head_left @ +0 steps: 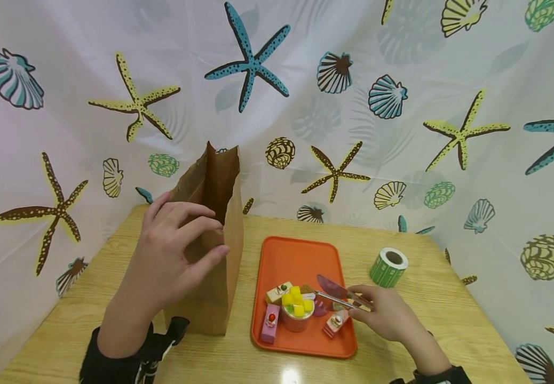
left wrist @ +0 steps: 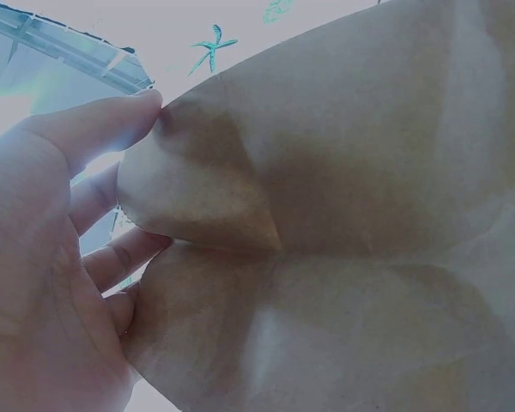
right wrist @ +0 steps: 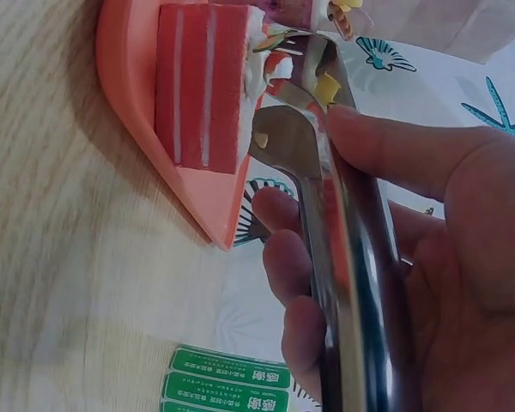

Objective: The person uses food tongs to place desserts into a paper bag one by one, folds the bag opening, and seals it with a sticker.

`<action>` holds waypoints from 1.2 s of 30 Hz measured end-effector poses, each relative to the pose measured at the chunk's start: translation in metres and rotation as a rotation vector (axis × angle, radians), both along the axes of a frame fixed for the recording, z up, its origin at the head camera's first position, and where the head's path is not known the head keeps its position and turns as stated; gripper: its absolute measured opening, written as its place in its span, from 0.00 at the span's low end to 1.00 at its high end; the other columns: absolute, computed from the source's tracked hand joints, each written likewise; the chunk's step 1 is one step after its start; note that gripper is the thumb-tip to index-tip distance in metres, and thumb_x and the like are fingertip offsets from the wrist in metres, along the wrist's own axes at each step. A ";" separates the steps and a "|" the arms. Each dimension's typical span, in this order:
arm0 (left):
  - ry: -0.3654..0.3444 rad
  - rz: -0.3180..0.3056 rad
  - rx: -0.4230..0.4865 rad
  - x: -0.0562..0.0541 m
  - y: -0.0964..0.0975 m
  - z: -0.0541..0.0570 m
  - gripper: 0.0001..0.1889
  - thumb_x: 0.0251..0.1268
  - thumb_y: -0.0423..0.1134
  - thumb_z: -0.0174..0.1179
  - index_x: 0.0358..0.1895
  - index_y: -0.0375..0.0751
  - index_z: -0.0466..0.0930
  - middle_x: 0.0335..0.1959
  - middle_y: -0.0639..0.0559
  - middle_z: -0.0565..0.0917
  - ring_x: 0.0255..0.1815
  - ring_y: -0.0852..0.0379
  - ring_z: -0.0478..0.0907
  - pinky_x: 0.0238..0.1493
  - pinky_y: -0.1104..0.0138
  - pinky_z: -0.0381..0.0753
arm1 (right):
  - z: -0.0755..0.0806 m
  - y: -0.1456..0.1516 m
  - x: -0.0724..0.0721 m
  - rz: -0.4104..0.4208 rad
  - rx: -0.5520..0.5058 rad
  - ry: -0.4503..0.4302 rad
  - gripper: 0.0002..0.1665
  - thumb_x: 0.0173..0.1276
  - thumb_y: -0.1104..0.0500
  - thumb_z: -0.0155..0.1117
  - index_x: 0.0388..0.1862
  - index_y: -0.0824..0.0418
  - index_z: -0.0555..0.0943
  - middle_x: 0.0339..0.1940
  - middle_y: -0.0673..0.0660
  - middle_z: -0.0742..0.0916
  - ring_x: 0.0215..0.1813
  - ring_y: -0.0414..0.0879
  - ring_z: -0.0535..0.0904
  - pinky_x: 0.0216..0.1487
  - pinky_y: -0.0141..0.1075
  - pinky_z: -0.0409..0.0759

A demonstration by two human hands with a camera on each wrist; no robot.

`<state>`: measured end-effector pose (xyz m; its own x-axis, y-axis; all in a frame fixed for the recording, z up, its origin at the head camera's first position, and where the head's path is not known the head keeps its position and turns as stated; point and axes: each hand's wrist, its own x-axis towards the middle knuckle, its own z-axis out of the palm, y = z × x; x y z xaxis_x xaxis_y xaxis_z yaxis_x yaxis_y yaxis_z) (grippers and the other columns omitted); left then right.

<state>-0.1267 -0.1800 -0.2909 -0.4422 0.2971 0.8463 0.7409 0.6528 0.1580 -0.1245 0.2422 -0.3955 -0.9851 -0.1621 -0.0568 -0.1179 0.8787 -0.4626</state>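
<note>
A tall brown paper bag (head_left: 231,240) stands with its top open, left of the tray. My left hand (head_left: 173,250) is at its upper edge; in the left wrist view the thumb and fingers grip the paper rim (left wrist: 197,202). My right hand (head_left: 386,312) holds metal tongs (right wrist: 352,249), their tips apart over the orange tray (head_left: 301,256). Close to the tips is a red layered cake slice (right wrist: 206,86) with a white top. The tray also bears a cup of yellow cubes (head_left: 298,306), a pink cake (head_left: 270,325) with a cherry, and a cream-coloured cake (head_left: 278,292).
A roll of green labels (head_left: 387,269) stands on the wooden table (head_left: 426,298), right of the tray. Behind the table hangs a white cloth (head_left: 277,117) printed with starfish and shells. Small pink pieces (head_left: 320,309) lie on the tray below the tongs.
</note>
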 end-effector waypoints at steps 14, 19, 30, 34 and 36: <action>0.002 0.000 0.000 0.000 -0.001 0.000 0.13 0.56 0.44 0.76 0.42 0.46 0.88 0.48 0.46 0.87 0.54 0.46 0.81 0.78 0.37 0.56 | -0.001 -0.004 -0.001 -0.043 0.033 0.052 0.22 0.67 0.52 0.76 0.60 0.53 0.88 0.47 0.55 0.92 0.41 0.44 0.83 0.35 0.40 0.78; -0.001 -0.001 0.001 0.000 -0.002 0.000 0.13 0.56 0.45 0.76 0.42 0.46 0.88 0.48 0.47 0.87 0.54 0.46 0.81 0.78 0.38 0.56 | 0.001 -0.003 -0.002 -0.091 0.022 0.051 0.22 0.69 0.54 0.73 0.61 0.52 0.87 0.40 0.51 0.91 0.29 0.42 0.74 0.28 0.36 0.67; -0.007 0.002 0.000 0.001 -0.002 0.000 0.13 0.56 0.44 0.77 0.42 0.46 0.88 0.48 0.47 0.87 0.55 0.46 0.81 0.78 0.38 0.56 | 0.012 0.000 -0.003 -0.110 -0.027 0.092 0.23 0.73 0.53 0.69 0.65 0.56 0.85 0.40 0.53 0.93 0.23 0.42 0.71 0.23 0.34 0.64; -0.007 0.003 -0.001 0.001 -0.002 0.000 0.12 0.56 0.44 0.77 0.42 0.47 0.88 0.48 0.47 0.87 0.54 0.47 0.81 0.78 0.38 0.56 | 0.019 0.002 -0.004 -0.111 -0.015 0.131 0.24 0.74 0.52 0.69 0.66 0.57 0.84 0.39 0.54 0.93 0.22 0.42 0.70 0.22 0.34 0.63; -0.004 0.003 -0.001 0.001 -0.002 0.000 0.12 0.56 0.44 0.77 0.42 0.47 0.88 0.48 0.47 0.87 0.55 0.47 0.81 0.78 0.38 0.56 | 0.023 0.002 -0.005 -0.103 0.000 0.163 0.24 0.73 0.52 0.69 0.66 0.57 0.84 0.40 0.56 0.93 0.23 0.42 0.72 0.22 0.35 0.64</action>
<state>-0.1262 -0.1817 -0.2911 -0.4467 0.2968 0.8440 0.7380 0.6555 0.1601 -0.1298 0.2443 -0.3721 -0.9926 -0.0603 0.1049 -0.1011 0.8901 -0.4444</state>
